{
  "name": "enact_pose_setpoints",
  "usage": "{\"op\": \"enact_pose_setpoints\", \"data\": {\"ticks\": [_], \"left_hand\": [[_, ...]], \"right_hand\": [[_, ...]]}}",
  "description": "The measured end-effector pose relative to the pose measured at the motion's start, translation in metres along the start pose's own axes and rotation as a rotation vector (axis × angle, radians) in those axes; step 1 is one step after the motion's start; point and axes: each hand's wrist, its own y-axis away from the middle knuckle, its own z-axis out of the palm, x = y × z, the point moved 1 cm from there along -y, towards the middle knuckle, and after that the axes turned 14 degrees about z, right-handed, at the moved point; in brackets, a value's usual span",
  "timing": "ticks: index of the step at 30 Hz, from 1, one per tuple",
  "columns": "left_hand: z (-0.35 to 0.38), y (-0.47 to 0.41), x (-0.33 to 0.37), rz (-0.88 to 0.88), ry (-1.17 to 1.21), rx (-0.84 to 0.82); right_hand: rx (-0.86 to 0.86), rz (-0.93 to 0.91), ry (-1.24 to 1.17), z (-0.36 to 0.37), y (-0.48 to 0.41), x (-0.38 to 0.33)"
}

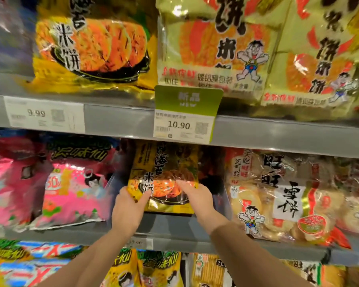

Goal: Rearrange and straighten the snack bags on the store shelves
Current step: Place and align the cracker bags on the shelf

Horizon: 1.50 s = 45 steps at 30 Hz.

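**A:** What are the hands holding?

**B:** The left hand (pixel 131 206) grips the lower left edge of a yellow snack bag (pixel 164 168), thumb on its front. The right hand (pixel 197 196) clasps the lower right corner.

**A:** Where is the bag?

**B:** It stands upright on the middle shelf (pixel 170 225), between pink bags (pixel 71 183) and clear cracker bags (pixel 267 193). A 10.90 price tag (pixel 182 125) hangs just above it.
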Motion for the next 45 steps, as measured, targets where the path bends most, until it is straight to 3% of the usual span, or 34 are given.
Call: {"op": "enact_pose_setpoints", "data": {"ticks": [4, 13, 26, 33, 37, 40, 45], "left_hand": [[-0.025, 0.024, 0.02, -0.014, -0.094, -0.013], [-0.095, 0.101, 0.057, -0.072, -0.183, -0.134], [-0.247, 0.194, 0.102, -0.294, -0.197, 0.021], [-0.333, 0.231, 0.125, -0.367, -0.066, 0.229], [-0.36, 0.217, 0.142, -0.328, 0.069, 0.296], [-0.366, 0.178, 0.168, -0.213, 0.129, 0.192], [-0.351, 0.099, 0.211, 0.057, 0.149, -0.031]], "right_hand": [[-0.125, 0.045, -0.078, -0.012, 0.036, 0.008], [-0.193, 0.26, -0.045, -0.049, 0.125, 0.034], [-0.383, 0.229, 0.198, -0.017, 0.278, -0.031], [-0.468, 0.182, 0.29, 0.019, 0.35, -0.075], [-0.425, -0.025, 0.318, 0.023, 0.369, -0.127], [-0.37, -0.13, 0.273, 0.016, 0.36, -0.164], [-0.181, -0.103, 0.147, 0.006, 0.332, -0.207]]}}
